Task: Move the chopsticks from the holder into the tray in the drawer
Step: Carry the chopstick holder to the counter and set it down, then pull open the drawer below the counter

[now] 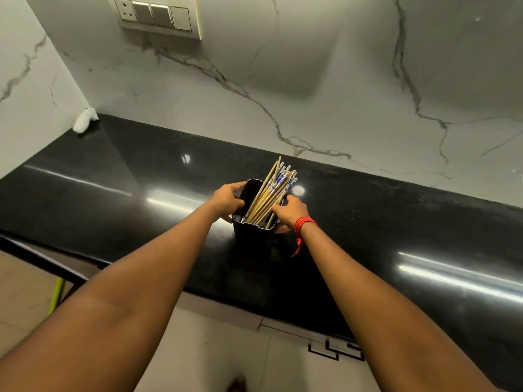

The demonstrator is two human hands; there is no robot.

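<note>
Far L corner of the black tabletop [113,193]: small white lump [85,120] against the marble wall [368,80]. Below the tabletop's L edge, a bright green strip [56,295] near the floor, too little showing to tell what it is. On the wall above, upper L, a cream switch plate [161,17] w/ one socket and three rockers. Glossy tabletop, light streaks across it. Both bare forearms reach in from the near side to mid-tabletop. Left hand [227,200]: grip clamped on the L wall of the holder [252,236], fingertips hooked over the rim, thumb lower on the outside. Holder is a black, squarish tub w/ rounded corners, standing upright on the tabletop, well short of the wall. Chopsticks [271,190] all inside it, a loose bundle of pale bamboo sticks, blue-and-white patterned tops, leaning away toward the far R corner of the tub, tops fanned above the rim. Right hand [288,212]: grip closed on the R side of the bundle, thumb laid across the near sticks, fingers curled behind them at the R rim. Red thread [304,223] tied round that wrist, loose end hanging down. Lower R, under the tabletop, pale cabinet front [283,363] w/ black angular handles [336,350].
</note>
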